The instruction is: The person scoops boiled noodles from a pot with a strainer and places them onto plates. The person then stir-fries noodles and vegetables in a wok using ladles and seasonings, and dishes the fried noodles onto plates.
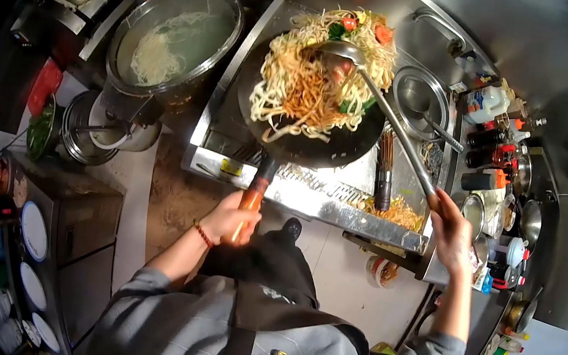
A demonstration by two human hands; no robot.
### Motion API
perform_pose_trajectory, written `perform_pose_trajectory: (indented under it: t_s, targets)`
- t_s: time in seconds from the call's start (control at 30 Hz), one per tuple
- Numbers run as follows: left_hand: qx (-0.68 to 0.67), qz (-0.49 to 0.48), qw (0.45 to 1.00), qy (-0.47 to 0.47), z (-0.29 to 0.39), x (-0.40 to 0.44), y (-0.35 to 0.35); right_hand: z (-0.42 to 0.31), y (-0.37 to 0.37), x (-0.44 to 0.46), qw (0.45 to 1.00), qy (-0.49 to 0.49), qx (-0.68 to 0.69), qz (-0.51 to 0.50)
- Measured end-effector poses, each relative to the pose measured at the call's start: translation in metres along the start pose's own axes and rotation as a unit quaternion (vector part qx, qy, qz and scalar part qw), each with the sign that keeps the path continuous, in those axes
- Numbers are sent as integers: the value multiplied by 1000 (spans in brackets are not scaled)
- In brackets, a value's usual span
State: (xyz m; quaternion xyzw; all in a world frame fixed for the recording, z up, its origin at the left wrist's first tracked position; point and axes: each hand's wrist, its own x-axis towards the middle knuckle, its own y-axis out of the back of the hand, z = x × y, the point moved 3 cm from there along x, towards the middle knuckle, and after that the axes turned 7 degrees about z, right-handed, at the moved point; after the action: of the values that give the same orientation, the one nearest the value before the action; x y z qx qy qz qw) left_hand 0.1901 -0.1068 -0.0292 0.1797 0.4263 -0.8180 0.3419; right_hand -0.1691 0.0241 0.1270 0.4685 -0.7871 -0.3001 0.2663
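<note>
Left hand is wrapped round the smooth brown handle of a dark, curved wok over the brushed-steel bench; tangled, glossy noodles, pale with a browned middle, cover its far side. Right hand grips the long metal ladle, round bowl at the noodles. A stiff-bristled brush is just right of the wok.

Noodles, unevenly browned, are massed over a black, brown-handled wok, its far rim hidden; a metal ladle is slanted across them.
</note>
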Motion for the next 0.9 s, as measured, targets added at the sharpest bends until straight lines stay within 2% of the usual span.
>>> perform_pose_trajectory:
  t_s: [0.1,0.13,0.2,0.23,0.27,0.3,0.33,0.4,0.43,0.47,0.53,0.63,0.67,0.77,0.8,0.9]
  targets:
    - [-26,2,1000,5,47,15,-19,-30,47,-6,978,-165,119,-43]
    - [-49,-5,999,3,63,29,-26,-35,44,-1,981,-168,96,-31]
    - [-15,8,1000,-15,60,68,-26,-14,19,15,983,-170,64,-32]
    - [1,11,1000,-26,56,80,-25,-19,-13,22,978,-206,28,4]
    - [18,14,999,-34,50,90,-22,-16,-51,28,973,-230,-9,-25]
    - [9,6,999,-32,39,105,-14,24,-104,27,972,-219,-62,-55]
    - [61,20,997,-48,34,114,-8,19,-141,9,987,-152,-32,-37]
    - [71,31,996,-51,26,125,3,9,-214,-29,1000,-13,25,-10]
    - [59,18,996,-65,25,122,3,11,-209,-55,999,15,-14,30]
    - [61,20,996,-60,26,111,-1,2,-180,-73,999,-41,-24,-25]
    - [47,23,997,-54,37,72,-19,38,-130,-115,995,-54,-75,-50]
    - [57,27,997,-37,46,19,-30,25,-46,-104,968,-14,-231,-98]
    - [56,32,998,-23,46,13,-32,18,-37,-88,969,28,-227,-90]
    - [37,5,999,-34,59,45,-32,-3,-48,-32,970,-62,-201,-124]
    - [-8,35,998,-51,50,48,-31,2,-54,-15,967,-49,-210,-135]
    - [4,39,998,-45,6,26,1,-8,-34,-1,994,36,-89,-48]
